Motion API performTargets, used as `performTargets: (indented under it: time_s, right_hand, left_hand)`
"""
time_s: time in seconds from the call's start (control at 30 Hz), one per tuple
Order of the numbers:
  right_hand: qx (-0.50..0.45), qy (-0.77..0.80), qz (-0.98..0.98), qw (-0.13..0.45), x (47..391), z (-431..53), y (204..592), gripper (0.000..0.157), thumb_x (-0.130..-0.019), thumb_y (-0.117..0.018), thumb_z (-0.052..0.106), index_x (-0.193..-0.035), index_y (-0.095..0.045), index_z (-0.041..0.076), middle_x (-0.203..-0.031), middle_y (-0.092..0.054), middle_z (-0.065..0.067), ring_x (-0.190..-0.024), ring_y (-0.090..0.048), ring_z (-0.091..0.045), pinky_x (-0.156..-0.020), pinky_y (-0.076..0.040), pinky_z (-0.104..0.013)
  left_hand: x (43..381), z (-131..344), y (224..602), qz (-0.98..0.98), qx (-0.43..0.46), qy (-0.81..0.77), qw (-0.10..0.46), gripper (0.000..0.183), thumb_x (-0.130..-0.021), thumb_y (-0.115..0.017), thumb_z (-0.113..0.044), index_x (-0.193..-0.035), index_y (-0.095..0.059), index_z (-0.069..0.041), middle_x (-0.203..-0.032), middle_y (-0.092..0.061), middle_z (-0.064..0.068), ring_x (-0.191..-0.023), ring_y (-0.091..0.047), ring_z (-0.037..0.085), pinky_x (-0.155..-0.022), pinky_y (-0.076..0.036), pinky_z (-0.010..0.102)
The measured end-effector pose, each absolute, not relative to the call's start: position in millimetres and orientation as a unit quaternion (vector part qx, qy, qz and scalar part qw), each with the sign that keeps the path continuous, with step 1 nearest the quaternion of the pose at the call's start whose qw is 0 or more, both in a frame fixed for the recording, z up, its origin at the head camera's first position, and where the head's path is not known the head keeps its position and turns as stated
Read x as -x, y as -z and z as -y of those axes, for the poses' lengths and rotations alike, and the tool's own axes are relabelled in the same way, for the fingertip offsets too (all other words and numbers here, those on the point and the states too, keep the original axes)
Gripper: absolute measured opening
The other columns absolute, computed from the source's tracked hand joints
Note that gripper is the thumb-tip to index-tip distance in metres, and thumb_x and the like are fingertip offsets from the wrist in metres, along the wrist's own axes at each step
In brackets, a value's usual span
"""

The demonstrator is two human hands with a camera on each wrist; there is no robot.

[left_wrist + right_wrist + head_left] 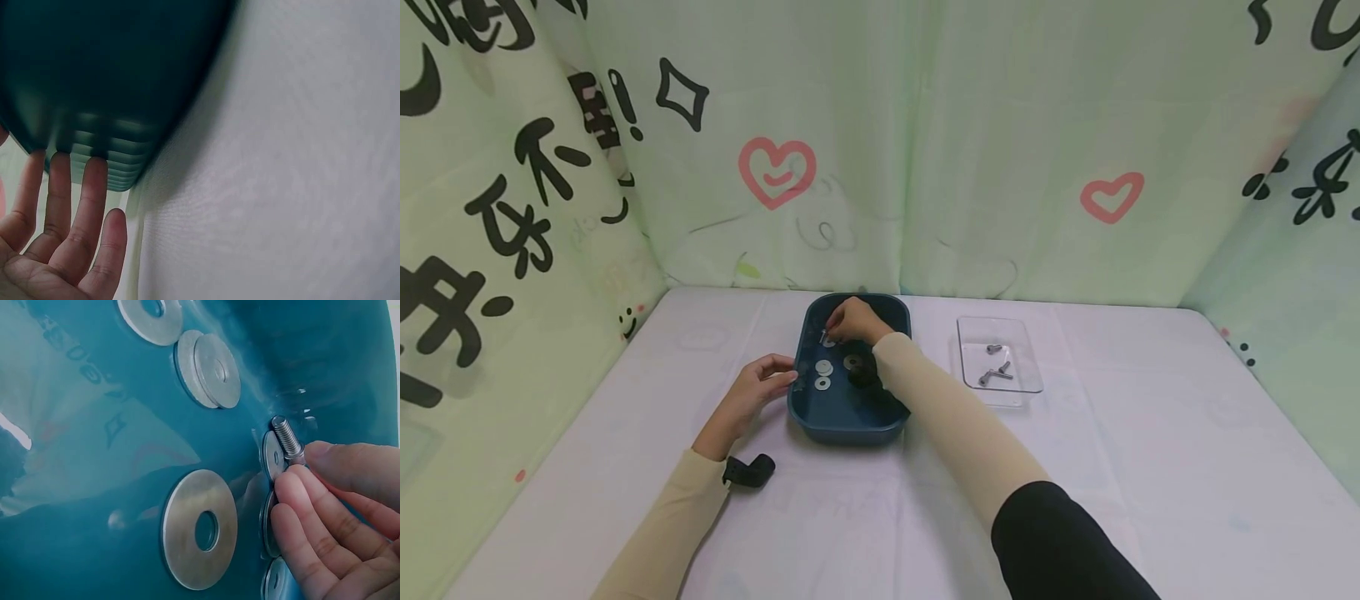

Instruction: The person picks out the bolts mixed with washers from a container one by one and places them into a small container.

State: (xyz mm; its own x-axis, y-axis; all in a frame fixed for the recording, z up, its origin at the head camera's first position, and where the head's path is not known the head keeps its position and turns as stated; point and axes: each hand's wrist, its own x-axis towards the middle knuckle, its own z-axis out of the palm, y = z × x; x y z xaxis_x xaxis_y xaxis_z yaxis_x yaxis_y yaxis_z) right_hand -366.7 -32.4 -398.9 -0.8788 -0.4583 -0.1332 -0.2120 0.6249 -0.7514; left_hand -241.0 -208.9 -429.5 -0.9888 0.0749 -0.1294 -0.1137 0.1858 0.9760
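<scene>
Inside a blue tub [848, 433], my right hand [857, 321] pinches a short threaded bolt [287, 437] between thumb and fingers. The bolt's threaded end points up beside a washer [271, 459] near the tub wall; its other end is hidden by the fingertips. Several flat washers lie on the tub floor, among them a large washer [181, 540] and an overlapping pair [230, 387]. My left hand [752, 396] rests at the tub's left side. In the left wrist view its straight fingers [90, 206] touch the outer wall.
Right of the tub stands a clear plastic box [1037, 388] holding several bolts [994, 349]. A white cloth [1120, 467] covers the table, and a printed curtain [1000, 125] hangs around its back and sides. A black wrist mount [752, 472] sits on the left wrist.
</scene>
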Motion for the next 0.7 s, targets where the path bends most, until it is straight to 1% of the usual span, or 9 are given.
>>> performTargets:
  time_s: [0.27, 0.53, 0.7]
  right_hand:
    - [0.193, 0.389, -0.885, 0.169, 366.3, 35.0, 399.2, 0.022, -0.086, -0.064, 0.004, -0.106, -0.067, -0.003, -0.102, -0.069, -0.018, -0.091, -0.067, -0.025, -0.085, -0.056, -0.031]
    - [0.184, 0.407, -0.875, 0.188, 363.7, 35.5, 396.3, 0.022, -0.085, -0.064, 0.002, -0.107, -0.067, -0.004, -0.103, -0.069, -0.019, -0.092, -0.068, -0.027, -0.086, -0.056, -0.032]
    - [0.183, 0.412, -0.872, 0.193, 362.5, 35.4, 395.3, 0.022, -0.086, -0.064, 0.002, -0.106, -0.067, -0.004, -0.103, -0.069, -0.019, -0.093, -0.068, -0.027, -0.085, -0.056, -0.031]
  left_hand:
    - [241.0, 208.6, 428.7, -0.773, 0.016, -0.629, 0.077, 0.039, -0.094, -0.053, -0.016, -0.126, -0.047, 0.006, -0.129, -0.047, 0.023, -0.103, -0.055, 0.015, -0.103, -0.046, 0.035]
    - [241.0, 209.0, 428.3, -0.771, 0.018, -0.631, 0.079, 0.039, -0.094, -0.054, -0.016, -0.126, -0.047, 0.005, -0.129, -0.048, 0.022, -0.101, -0.055, 0.014, -0.102, -0.047, 0.033]
    - [241.6, 208.8, 429.0, -0.771, 0.021, -0.631, 0.080, 0.039, -0.094, -0.054, -0.017, -0.126, -0.047, 0.005, -0.129, -0.048, 0.021, -0.101, -0.056, 0.014, -0.102, -0.046, 0.034]
